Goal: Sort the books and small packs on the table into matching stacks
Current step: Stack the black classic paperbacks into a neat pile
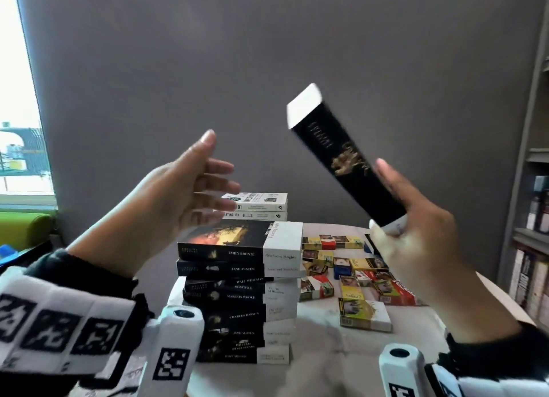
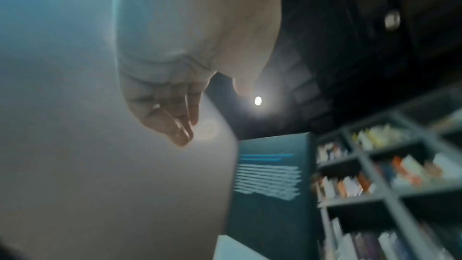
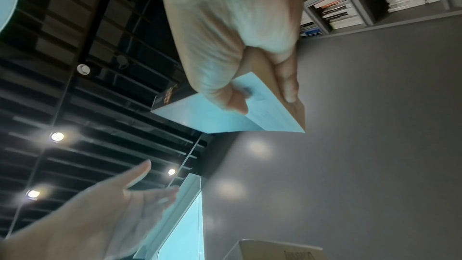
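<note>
The right hand (image 1: 416, 242) grips one black book (image 1: 344, 156) (glossy, gold-stamped) by its lower end; the empty left hand (image 1: 178, 194), fingers spread, hovers above one stack (image 1: 237, 289) of ten books (image 1: 240, 255).

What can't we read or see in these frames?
- Held book: head view, spine title motion-blurred; right hand covers its lower end.
- Book stack: lowest spines too small; left hand hides the rear white books' left ends.
- Small packs: brand print too small.
- Left wrist view: table out of frame, shelves blurred.
</note>
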`<state>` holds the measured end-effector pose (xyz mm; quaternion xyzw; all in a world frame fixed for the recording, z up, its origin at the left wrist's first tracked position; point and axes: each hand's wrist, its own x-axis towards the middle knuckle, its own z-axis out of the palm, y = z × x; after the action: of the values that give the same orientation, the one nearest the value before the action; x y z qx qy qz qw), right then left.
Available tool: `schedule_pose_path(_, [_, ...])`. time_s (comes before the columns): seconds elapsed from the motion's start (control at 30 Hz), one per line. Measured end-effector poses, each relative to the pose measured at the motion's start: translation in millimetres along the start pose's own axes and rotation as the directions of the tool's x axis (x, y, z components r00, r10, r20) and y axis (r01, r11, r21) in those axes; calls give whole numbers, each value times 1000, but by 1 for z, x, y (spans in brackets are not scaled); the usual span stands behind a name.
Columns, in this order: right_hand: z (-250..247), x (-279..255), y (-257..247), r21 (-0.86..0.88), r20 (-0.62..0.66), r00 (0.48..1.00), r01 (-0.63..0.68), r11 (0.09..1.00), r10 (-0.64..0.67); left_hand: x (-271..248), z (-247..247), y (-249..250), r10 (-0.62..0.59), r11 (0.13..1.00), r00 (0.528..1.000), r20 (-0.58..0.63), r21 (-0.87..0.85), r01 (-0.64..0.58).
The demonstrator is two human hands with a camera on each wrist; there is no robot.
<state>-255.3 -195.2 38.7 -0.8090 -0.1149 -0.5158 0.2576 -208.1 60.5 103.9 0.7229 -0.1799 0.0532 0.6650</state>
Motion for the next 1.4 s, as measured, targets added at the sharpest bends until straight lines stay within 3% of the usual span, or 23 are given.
schedule_pose_path(0.07, [3, 4, -7, -98, 49, 994, 105, 990, -101, -13, 7, 11, -37, 988, 990, 136, -147, 57])
schedule_pose_path(0.13, [8, 8, -12, -197, 90, 973, 225, 954, -211, -20, 13, 16, -32, 983, 982, 188, -169, 65])
schedule_pose_path(0.33, [30, 29, -17, -157, 211, 933, 326, 932, -291, -18, 12, 11, -102, 971, 994, -42, -223, 90])
schedule_pose_path(0.4, [34, 35, -20, -80, 264, 951, 189, 979, -162, -13, 4, 4, -132, 956, 986, -105, -277, 99])
schedule_pose_path(0.47, [35, 36, -21, 34, 423, 904, -91, 995, 68, -10, -3, -4, -159, 942, 976, -147, -318, 105])
schedule_pose_path(0.53, [40, 33, -19, 221, 506, 845, -323, 920, 176, -6, -8, -13, -181, 929, 969, -170, -353, 112])
schedule_pose_path(0.63, [54, 30, -14, 367, 476, 843, -451, 814, 252, 0, -13, -29, -223, 922, 957, -185, -359, 145])
schedule_pose_path(0.73, [66, 30, -7, 336, 474, 833, -472, 815, 286, 6, -18, -45, -253, 946, 945, -206, -255, 198])
schedule_pose_path(0.87, [73, 24, -1, 236, 519, 809, -446, 864, 276, 13, -23, -66, -198, 970, 933, -300, 79, 231])
schedule_pose_path(1.03, [76, 19, 4, 206, 497, 828, -402, 892, 258, 16, -28, -76, -64, 899, 922, -382, 379, 220])
schedule_pose_path(1.17, [74, 18, 4, 214, 517, 822, -396, 893, 241, 19, -30, -75, -16, 858, 912, -411, 463, 224])
schedule_pose_path(1.4, [67, 17, 5, 167, 577, 786, -379, 910, 222, 23, -30, -72, 122, 704, 886, -448, 668, 241])
